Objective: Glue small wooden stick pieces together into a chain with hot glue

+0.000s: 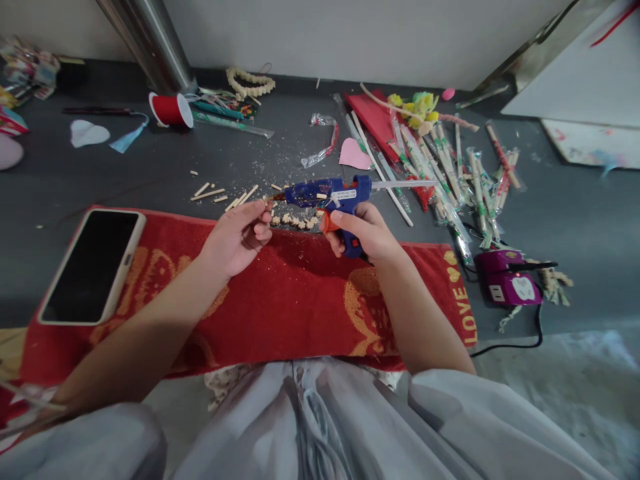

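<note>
1 blue glue gun [311, 192] in right hand [371, 231], nozzle [279, 197] beside left hand [237, 235]

Piece [269, 201] in left grip [237, 236] too small to tell, perhaps wooden.

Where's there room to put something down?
Bare table lies at the right, past the wrapped sticks and below the white board. Another gap is between the white heart and the phone. The towel's middle is mostly bare too. It's crowded among the sticks and around the glue gun, where wood bits lie.
</note>
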A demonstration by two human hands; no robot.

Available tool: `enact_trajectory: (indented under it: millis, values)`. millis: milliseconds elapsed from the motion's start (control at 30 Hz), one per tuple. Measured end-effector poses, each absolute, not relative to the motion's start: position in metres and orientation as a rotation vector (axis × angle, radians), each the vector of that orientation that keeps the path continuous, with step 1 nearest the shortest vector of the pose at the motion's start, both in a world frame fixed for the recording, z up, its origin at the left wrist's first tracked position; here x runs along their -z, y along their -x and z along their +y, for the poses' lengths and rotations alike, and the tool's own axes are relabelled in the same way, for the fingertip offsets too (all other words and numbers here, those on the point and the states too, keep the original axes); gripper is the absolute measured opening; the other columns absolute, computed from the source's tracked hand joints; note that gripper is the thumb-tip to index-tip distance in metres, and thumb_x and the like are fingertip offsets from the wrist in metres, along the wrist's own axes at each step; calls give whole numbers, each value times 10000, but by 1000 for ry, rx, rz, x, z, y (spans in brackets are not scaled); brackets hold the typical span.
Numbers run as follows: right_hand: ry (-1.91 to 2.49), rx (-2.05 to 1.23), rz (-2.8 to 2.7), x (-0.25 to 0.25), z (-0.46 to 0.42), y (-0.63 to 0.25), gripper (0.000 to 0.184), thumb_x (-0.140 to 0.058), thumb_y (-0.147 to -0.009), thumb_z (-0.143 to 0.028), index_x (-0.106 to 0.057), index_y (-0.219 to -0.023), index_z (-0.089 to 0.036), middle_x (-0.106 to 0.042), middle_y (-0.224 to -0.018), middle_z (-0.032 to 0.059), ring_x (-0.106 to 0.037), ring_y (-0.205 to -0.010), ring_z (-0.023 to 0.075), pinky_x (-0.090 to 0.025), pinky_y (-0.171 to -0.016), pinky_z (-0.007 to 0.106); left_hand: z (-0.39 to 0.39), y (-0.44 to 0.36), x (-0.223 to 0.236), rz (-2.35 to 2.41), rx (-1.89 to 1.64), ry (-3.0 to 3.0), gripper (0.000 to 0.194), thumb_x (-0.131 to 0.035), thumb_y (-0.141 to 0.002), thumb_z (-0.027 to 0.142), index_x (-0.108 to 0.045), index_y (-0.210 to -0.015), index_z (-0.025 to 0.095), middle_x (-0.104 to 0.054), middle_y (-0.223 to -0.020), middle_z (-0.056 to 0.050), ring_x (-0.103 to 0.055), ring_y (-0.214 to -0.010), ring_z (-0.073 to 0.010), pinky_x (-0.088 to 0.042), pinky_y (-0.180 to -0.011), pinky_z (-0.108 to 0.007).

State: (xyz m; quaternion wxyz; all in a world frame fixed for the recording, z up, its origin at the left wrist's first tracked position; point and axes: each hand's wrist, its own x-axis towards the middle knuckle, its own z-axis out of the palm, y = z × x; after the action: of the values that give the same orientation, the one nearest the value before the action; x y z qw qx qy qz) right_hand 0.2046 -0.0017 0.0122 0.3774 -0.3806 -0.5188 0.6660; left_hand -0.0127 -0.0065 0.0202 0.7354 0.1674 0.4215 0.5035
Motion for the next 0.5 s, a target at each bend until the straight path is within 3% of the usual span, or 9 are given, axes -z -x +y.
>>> enact_trajectory:
  millis: [267,500]
  values:
    - [990,-1687,-1327,-13,-3,-204,455,-714,-754,-595,-636,-690,-152,-598,-483,-39,-539,-372,49,-439,-391,144,-6,12,-18,975,-1113,-422,172,-620,-859,100,-640,-689,105,-549,-548,24,-446,-396,1,-373,-405,-102]
    - [990,-1698,-1354,-14,-3,-204,461,-693,-766,-591,-597,-639,-159,-591,-475,-35,-531,-376,49,-446,-399,148,-5,13,-18,1002,-1131,-426,181,-595,-847,81,-636,-673,107,-553,-530,24,-444,-392,0,-368,-402,-102]
